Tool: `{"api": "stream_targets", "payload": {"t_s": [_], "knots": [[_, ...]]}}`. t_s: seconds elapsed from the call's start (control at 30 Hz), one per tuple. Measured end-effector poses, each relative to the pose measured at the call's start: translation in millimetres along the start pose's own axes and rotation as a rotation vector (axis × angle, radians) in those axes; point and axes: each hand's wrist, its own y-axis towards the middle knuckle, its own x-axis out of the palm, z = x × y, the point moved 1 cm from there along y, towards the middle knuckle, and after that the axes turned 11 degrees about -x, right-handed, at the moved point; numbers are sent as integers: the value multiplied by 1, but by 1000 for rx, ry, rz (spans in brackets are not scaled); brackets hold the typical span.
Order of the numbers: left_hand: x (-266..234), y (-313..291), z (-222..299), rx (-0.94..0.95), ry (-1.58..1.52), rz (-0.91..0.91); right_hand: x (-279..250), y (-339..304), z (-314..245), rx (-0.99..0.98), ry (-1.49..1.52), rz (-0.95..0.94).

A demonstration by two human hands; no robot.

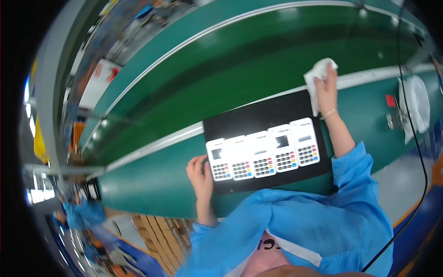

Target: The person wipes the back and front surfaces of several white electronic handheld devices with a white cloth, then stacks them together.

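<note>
Several white handheld payment terminals (264, 162) with keypads and small screens lie side by side in a row. Under them is a black mat (258, 111) on the green bench. My left hand (200, 179) is at the mat's left edge, its bent fingers beside the leftmost terminal (218, 160); I see nothing held in it. Beyond the mat's far right corner, my right hand (326, 92) is closed on a crumpled white cloth (318, 74). Part of the cloth hangs down beside the mat.
A green conveyor belt (221, 87) with a pale rail runs beyond the bench (152, 189). To the right lie a white plastic bag (417, 106) and a small red object (391, 100). A black cable (415, 138) hangs down on the right. A person in blue (85, 214) is at far left.
</note>
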Motion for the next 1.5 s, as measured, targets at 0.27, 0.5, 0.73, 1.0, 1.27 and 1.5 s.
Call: {"api": "stream_targets", "payload": {"t_s": [0.27, 0.5, 0.73, 1.0, 1.27, 1.5], "knots": [[32, 113, 6, -315, -731, -245, -13, -4, -28, 420, 950, -445], [63, 128, 10, -30, -448, -123, -21, 11, -20, 350, 629, -31], [54, 124, 32, -57, -325, -158, -14, 7, -42, -12, -147, -452], [54, 123, 25, -35, -279, -152, -22, 0, -36, 5, -344, -371], [55, 127, 25, -11, -336, -149, -59, 39, -12, 637, 1389, 31], [60, 128, 17, -6, -346, -152, -48, 29, 14, 541, 1354, -253]]}}
